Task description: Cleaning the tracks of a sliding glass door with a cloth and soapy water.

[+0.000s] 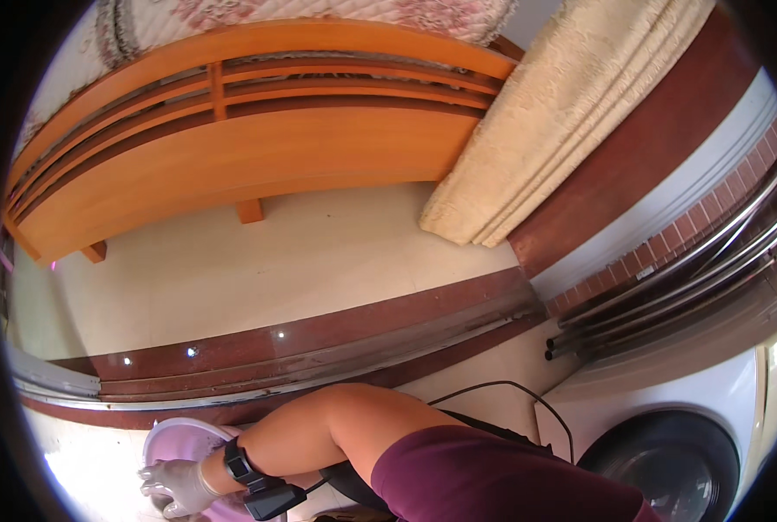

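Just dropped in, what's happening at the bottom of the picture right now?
A person reaches across the lower edge with one gloved hand, which rests on the rim of a pink basin on the floor. Which hand it is cannot be told; the other is out of view. A black device is strapped at the wrist. A white front-loading washing machine stands to the right, with a wooden bed frame farther off.

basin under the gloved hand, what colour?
Pale pink/lilac basin, under the light grey gloved hand. Head view, bottom left.

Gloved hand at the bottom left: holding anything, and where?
The gloved hand rests on the pink basin at its near rim; whether it grips cannot be told.
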`<move>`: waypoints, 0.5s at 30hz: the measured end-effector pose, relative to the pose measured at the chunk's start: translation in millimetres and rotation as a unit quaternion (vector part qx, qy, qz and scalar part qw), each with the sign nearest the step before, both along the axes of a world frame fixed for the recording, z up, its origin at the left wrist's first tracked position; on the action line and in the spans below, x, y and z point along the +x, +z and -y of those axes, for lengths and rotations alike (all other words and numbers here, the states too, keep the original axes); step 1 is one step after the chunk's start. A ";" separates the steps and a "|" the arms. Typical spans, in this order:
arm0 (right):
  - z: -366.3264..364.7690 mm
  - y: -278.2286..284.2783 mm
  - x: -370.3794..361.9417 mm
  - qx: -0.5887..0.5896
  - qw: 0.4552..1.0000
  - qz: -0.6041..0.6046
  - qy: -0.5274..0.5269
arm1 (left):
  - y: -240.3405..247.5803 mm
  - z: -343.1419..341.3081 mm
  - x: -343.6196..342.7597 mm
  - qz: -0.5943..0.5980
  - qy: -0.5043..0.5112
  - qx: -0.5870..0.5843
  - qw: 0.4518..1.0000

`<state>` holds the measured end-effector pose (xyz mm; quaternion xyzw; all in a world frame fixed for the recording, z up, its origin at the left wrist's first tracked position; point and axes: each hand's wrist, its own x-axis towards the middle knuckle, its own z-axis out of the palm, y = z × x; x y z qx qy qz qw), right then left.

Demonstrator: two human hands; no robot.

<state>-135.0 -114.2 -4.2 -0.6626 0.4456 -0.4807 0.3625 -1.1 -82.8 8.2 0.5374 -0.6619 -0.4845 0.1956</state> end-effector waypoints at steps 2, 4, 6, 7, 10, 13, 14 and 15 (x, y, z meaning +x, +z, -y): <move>10.0 11.0 -19.0 -0.062 0.997 0.009 0.039 | 14.1 10.9 -6.1 -0.032 0.040 0.020 0.998; 12.6 35.6 -46.7 0.032 0.993 0.043 0.105 | 28.7 22.7 -12.3 -0.068 0.075 0.034 0.994; 4.7 61.3 -73.6 0.043 0.992 0.112 0.045 | 39.5 34.7 -21.0 -0.102 0.097 0.047 0.989; 0.5 70.2 -84.7 -0.001 0.996 0.093 -0.003 | 45.1 39.7 -27.3 -0.113 0.099 0.056 0.987; -23.6 92.4 -142.5 -0.117 0.989 0.089 -0.018 | 57.4 50.3 -49.0 -0.148 0.098 0.076 0.981; -62.0 97.0 -203.5 -0.069 0.978 0.186 -0.068 | 61.3 56.6 -70.9 -0.160 0.068 0.102 0.979; -73.2 88.8 -223.7 -0.055 0.979 0.165 -0.110 | 60.5 57.5 -79.5 -0.160 0.054 0.113 0.979; -94.6 84.8 -249.9 -0.046 0.976 0.159 -0.142 | 59.0 56.5 -88.0 -0.158 0.036 0.122 0.979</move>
